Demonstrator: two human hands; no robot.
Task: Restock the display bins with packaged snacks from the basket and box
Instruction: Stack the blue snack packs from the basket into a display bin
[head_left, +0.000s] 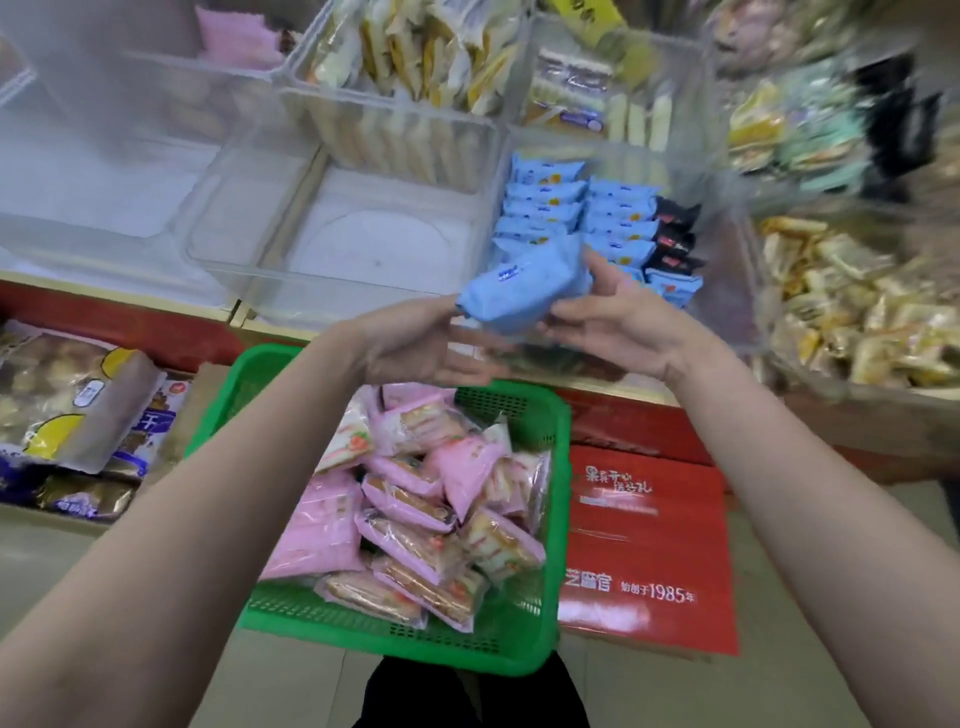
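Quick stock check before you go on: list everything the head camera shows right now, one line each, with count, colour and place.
blue packets: a small stack, light blue, held between both hands at the bin's front
display bin: one, clear, centre right, holding rows of blue and some black packets
empty bin: one, clear, centre left
green basket: one, on the floor below the hands
pink packets: many, piled in the basket
red box: one, right of the basket
left hand: on the stack's left end
right hand: on its right side

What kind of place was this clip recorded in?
Most likely a snack shop's bulk display. Clear plastic bins hold rows of wrapped snacks, a green basket of pink packets waits below, and both hands carry blue packets toward a bin.
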